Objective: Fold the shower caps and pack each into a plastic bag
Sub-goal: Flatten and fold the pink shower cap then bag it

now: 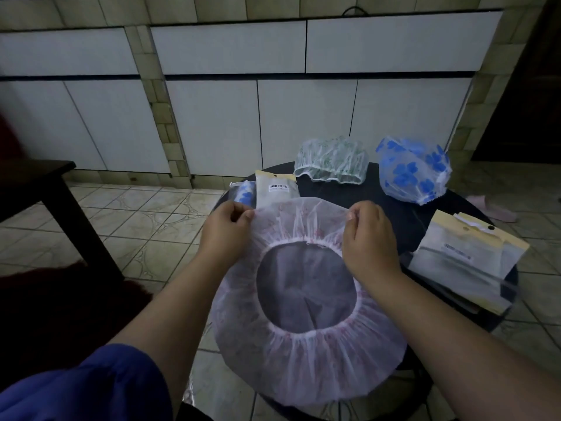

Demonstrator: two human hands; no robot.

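Spread opening-up over the dark round desk [403,208], the pink shower cap [306,363] is pinched at its far rim by left hand [226,227] and right hand [368,238], apart; flimsy, light, probably slippery film, best gripped along that gathered elastic edge.

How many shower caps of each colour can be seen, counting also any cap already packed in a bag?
Pink cap, held by left hand and right hand: 1
Green cap, loose on the table: 1
Blue caps: 2, one loose, one packed in a bag
Total: 4 caps
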